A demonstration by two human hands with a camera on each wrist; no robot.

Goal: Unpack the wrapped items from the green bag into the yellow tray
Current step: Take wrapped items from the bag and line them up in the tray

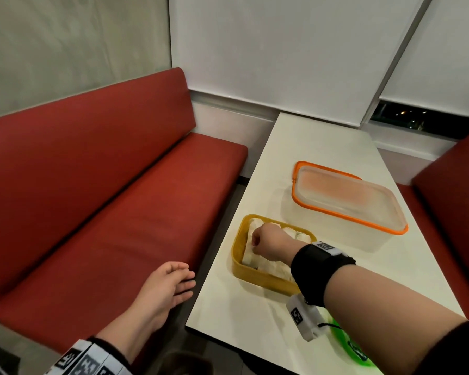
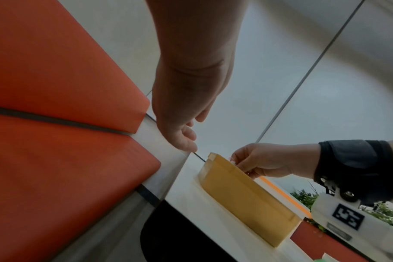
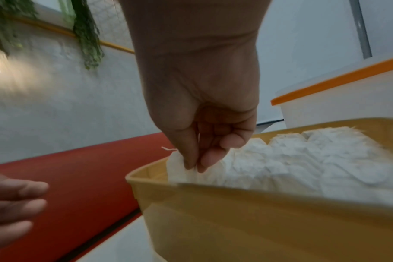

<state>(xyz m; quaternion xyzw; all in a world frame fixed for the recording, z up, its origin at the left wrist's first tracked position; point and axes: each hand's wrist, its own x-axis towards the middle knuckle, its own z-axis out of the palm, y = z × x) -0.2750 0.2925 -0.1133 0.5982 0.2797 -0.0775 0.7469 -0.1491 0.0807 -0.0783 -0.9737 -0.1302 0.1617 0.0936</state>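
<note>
The right hand (image 1: 266, 243) is down inside the yellow tray (image 1: 238, 263), at the end of the tray that is closest to the red bench (image 1: 114, 207). Its fingers (image 3: 208, 156) point down, and the thumb and first finger pinch the top edge of one white wrapped item (image 3: 175, 168). That item stands just inside the tray's wall, touching the fingers. More wrapped items (image 3: 303, 159) lie side by side in the tray and fill most of it. They look white and crinkly.

The left hand (image 1: 160, 288) is off to the side, over the bench seat and beside the edge of the white surface (image 1: 255, 320). Its fingers are straight and relaxed, and it holds nothing. It does not touch the tray.

The tray sits on the white surface, near the edge that faces the bench. Just behind it stands a clear box with an orange rim (image 1: 347, 204), with its lid on. A bit of the green bag (image 1: 349, 345) peeks out from under the right arm, at the near edge of the surface. Most of the bag is hidden by the arm, so I cannot tell what is inside it.
</note>
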